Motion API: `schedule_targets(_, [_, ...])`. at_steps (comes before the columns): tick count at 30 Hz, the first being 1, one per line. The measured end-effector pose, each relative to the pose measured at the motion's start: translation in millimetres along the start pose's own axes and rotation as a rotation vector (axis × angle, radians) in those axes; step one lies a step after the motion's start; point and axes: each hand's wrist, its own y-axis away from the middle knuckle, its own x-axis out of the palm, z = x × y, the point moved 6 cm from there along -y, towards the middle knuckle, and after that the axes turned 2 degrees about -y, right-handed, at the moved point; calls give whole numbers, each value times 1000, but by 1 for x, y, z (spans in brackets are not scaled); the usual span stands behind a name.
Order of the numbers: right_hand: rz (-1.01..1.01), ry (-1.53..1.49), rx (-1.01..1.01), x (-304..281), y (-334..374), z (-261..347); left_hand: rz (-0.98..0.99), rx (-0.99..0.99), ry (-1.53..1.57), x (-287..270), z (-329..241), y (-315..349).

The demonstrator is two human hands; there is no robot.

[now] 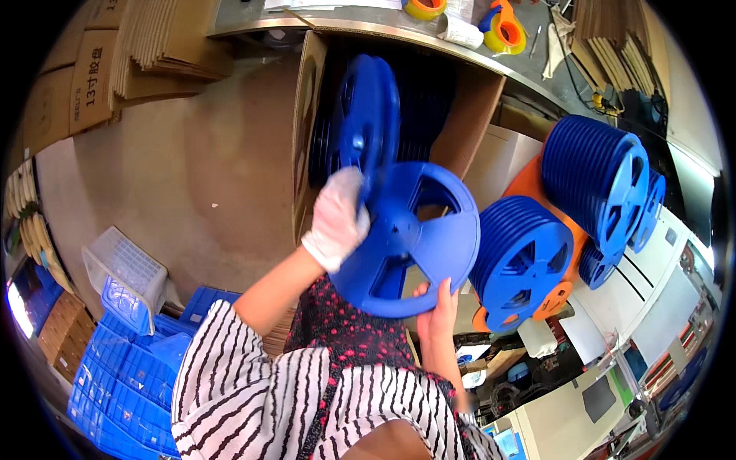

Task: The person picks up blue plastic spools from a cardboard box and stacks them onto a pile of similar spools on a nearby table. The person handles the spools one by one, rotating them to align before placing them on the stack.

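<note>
My left hand [337,218], in a white glove, is closed on the near edge of a blue plastic reel [368,115] that stands nearly upright over an open cardboard box [477,126]. Some motion blur lies around these fingers. A second blue reel [445,249], with wide cut-out openings, faces up in front of my body. The bare fingers of my right hand [438,310] grip its lower rim. Its left part passes beside the gloved hand; whether they touch I cannot tell. More dark blue reels [422,115] sit in shadow inside the box.
At right, stacks of blue reels [529,261] rest against an orange stand [529,180]. Behind the box runs a metal bench [368,15] with tape rolls [504,34]. Flattened cartons [180,46] are stacked at far left; blue crates [126,383] and a white basket [126,261] stand lower left.
</note>
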Motion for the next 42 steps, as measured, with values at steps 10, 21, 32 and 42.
schedule_targets(10, [255,-75,-83,-9,-20,38,605,443,-433,40,-125,91])
schedule_targets(21, [327,-398,81,-60,-42,23,429,692,-248,7,-164,116])
schedule_targets(32, [426,-399,-73,-38,-60,59,-544,-179,218,-117,-16,117])
schedule_targets(42, [425,-382,-28,-3,-46,69,-540,-494,524,-107,23,101])
